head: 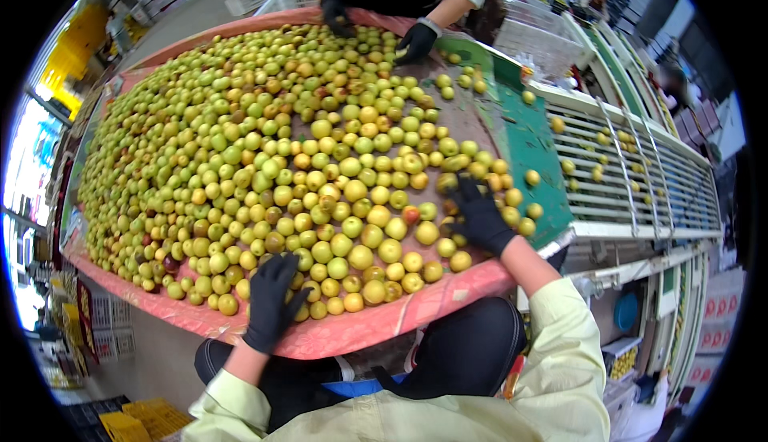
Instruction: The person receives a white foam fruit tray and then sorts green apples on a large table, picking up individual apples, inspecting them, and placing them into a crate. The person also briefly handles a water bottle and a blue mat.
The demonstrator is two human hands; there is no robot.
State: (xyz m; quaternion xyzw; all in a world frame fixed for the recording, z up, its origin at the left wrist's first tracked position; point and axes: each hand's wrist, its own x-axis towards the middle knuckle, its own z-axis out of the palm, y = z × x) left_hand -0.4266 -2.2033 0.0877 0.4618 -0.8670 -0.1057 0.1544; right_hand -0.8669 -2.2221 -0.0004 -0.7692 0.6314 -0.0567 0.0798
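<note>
Green, yellow and reddish round fruits [360, 190] cover a large sorting table with a pink cloth edge [336, 340]. My left hand [273, 298], in a black glove, rests at the near edge with fingers spread against the fruits; whether it grips one is hidden. Farther right, my right hand [480, 214], gloved too, lies spread over fruits beside the green chute [540, 142]; its fingers are slightly blurred and the palm is hidden. A few fruits lie on the chute, and others on the slatted roller conveyor [636, 178] beyond it.
Across the table a co-worker's two black-gloved hands [417, 43] touch the fruits. Raised metal side rails [648, 232] border the conveyor. White plastic crates [537, 34] stand behind on the right, yellow crates [147, 418] on the floor at lower left. A blue round tub [625, 311] sits at right.
</note>
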